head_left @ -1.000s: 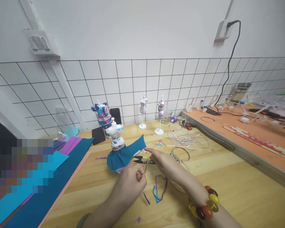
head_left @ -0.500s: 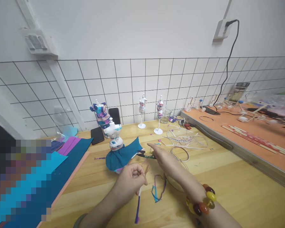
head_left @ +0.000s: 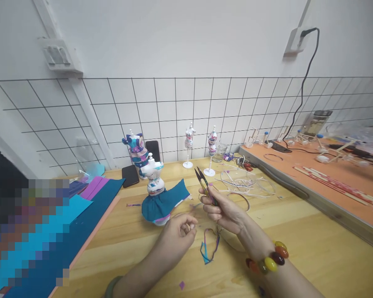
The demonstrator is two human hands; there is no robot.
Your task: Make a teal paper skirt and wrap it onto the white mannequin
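Observation:
My right hand (head_left: 222, 209) is wrapped round a pair of thread snips (head_left: 202, 178), whose dark blades point up and apart. Beside it, my left hand (head_left: 177, 234) is closed with thumb and fingertips together; whatever is between them is too small or hidden to make out. Just beyond my left hand stands a small white dress-form mannequin (head_left: 155, 184) with a gathered teal cloth skirt (head_left: 155, 206), one end of which spreads out to the right. A loop of thin purple and blue cloth strip (head_left: 205, 252) lies below my right hand.
Another mannequin in a purple and blue outfit (head_left: 136, 149) stands behind, near two phones. Two mannequins on thin stands (head_left: 188, 142) are near the tiled wall. Coiled cords (head_left: 239, 180) lie at right, next to a raised orange board (head_left: 329, 165). Folded cloth (head_left: 102, 203) is at left.
My right hand has picked up the snips from beside the skirt and raised them. The purple and white strip that hung from my left hand no longer shows.

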